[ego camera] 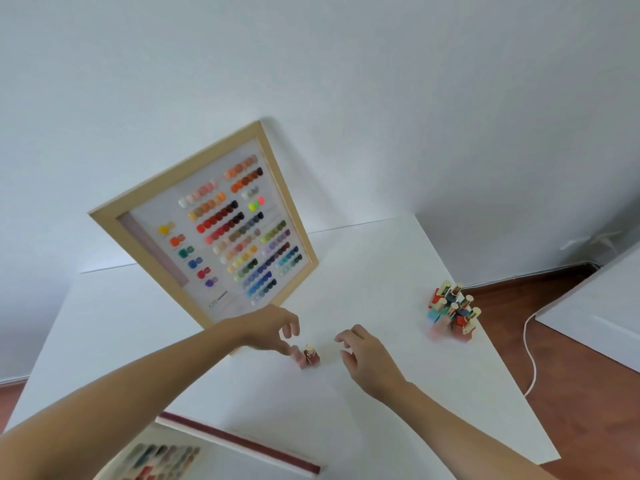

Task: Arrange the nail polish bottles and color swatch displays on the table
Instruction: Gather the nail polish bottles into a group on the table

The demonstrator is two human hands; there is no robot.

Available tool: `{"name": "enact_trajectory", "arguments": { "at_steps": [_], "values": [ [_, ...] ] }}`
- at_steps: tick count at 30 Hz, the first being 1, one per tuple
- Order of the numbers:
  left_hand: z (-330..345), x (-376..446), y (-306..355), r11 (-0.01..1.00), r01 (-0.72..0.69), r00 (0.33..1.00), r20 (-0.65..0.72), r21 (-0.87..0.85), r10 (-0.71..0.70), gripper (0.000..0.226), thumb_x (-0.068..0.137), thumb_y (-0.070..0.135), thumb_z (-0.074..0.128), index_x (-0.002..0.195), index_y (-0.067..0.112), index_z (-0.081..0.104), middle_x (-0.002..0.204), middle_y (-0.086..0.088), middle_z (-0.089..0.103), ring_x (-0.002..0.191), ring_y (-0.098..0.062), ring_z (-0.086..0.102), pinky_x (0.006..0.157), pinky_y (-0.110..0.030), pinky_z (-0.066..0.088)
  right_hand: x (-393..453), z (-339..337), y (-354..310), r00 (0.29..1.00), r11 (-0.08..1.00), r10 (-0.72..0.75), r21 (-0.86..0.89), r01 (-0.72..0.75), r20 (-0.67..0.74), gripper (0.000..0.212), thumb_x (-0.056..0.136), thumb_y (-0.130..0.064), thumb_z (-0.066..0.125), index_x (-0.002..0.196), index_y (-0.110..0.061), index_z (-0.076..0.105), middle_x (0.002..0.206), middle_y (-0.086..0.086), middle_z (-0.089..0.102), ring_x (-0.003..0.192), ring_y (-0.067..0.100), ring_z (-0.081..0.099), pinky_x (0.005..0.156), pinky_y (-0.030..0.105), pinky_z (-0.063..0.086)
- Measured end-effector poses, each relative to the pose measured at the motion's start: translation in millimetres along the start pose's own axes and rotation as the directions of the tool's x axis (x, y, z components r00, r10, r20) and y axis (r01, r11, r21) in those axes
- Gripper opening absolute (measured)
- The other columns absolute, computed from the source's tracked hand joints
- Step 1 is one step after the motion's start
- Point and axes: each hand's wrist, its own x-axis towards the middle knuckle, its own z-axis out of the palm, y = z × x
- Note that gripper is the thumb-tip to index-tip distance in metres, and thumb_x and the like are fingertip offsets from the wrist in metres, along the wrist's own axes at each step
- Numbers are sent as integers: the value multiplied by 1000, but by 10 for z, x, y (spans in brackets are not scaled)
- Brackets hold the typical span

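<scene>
Standing alone near the middle of the white worktop (363, 265), a small reddish nail polish bottle (310, 357) with a gold cap sits upright between the two hands. The left hand (273, 329) reaches in from the left with its fingers (293, 353) loosely curled, the fingertips touching or almost touching the bottle's left side; its grip is narrow but not closed around anything. The right hand (363, 355) hovers just right of the bottle, apart from it, its grip half open and empty. A wood-framed color swatch display (221, 233) leans against the far wall. A cluster of nail polish bottles (452, 311) stands well apart at the right edge. A second swatch display (162, 455) lies at the near left, partly out of view.
</scene>
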Motion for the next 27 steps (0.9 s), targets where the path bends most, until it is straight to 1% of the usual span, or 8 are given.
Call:
{"name": "enact_trajectory", "arguments": {
  "at_steps": [4, 8, 11, 14, 17, 21, 25, 27],
  "values": [
    [103, 26, 1, 997, -15, 1000, -2, 73, 15, 41, 83, 38, 70, 117, 19, 60, 114, 3, 64, 95, -10, 55, 80, -21, 45, 116, 194, -175, 998, 999, 31, 13, -31, 47, 27, 90, -16, 52, 116, -16, 58, 104, 0, 55, 79, 11, 51, 78, 26, 47],
    [186, 104, 73, 992, 0, 1000, -20, 125, 2, 40, 82, 40, 68, 113, 16, 64, 109, 1, 69, 101, -18, 60, 88, -33, 51, 192, 339, -284, 994, 996, 78, 28, -81, 81, 25, 89, -18, 55, 114, -16, 59, 103, 3, 55, 77, 13, 48, 79, 31, 48],
    [244, 168, 99, 987, 23, 999, -50, 162, -15, 43, 80, 46, 69, 107, 13, 67, 104, -1, 70, 96, -20, 62, 83, -36, 52, 206, 399, -323, 990, 992, 117, 34, -119, 75, 21, 89, -19, 56, 109, -15, 60, 101, 5, 56, 82, 22, 55, 78, 35, 49],
    [296, 230, 92, 988, 47, 996, -76, 147, -36, 48, 74, 53, 73, 92, 9, 70, 92, -5, 73, 78, -19, 62, 70, -33, 50, 220, 419, -337, 988, 989, 139, 37, -142, 65, 18, 89, -22, 56, 106, -17, 60, 99, 6, 57, 87, 24, 59, 78, 36, 50],
    [329, 273, 77, 990, 59, 995, -88, 130, -47, 50, 69, 55, 75, 80, 6, 69, 75, -6, 68, 63, -18, 53, 60, -32, 42, 231, 420, -338, 988, 988, 145, 37, -147, 60, 15, 90, -26, 55, 101, -18, 61, 95, 6, 59, 84, 24, 59, 76, 36, 51],
    [332, 310, 88, 987, 49, 995, -98, 151, -35, 49, 71, 45, 76, 52, 10, 48, 54, 1, 47, 51, -15, 39, 56, -30, 35, 193, 394, -291, 990, 989, 133, 52, -136, 54, 15, 90, -27, 54, 96, -15, 60, 89, 7, 59, 79, 23, 58, 73, 37, 51],
    [296, 380, 133, 983, 29, 994, -105, 181, -10, 39, 78, 30, 71, 56, 12, 44, 63, -5, 47, 59, -20, 37, 57, -32, 33, 90, 303, -174, 989, 986, 147, 77, -147, 15, 12, 89, -25, 53, 88, -14, 59, 78, 0, 56, 72, 18, 54, 67, 32, 48],
    [263, 430, 179, 985, 16, 994, -113, 171, 3, 39, 78, 36, 72, 59, 13, 48, 64, -4, 48, 59, -18, 37, 56, -31, 32, 14, 229, -86, 986, 982, 163, 96, -161, -13, 11, 88, -24, 54, 85, -14, 59, 76, -3, 55, 69, 16, 52, 64, 26, 44]
  ]
}}
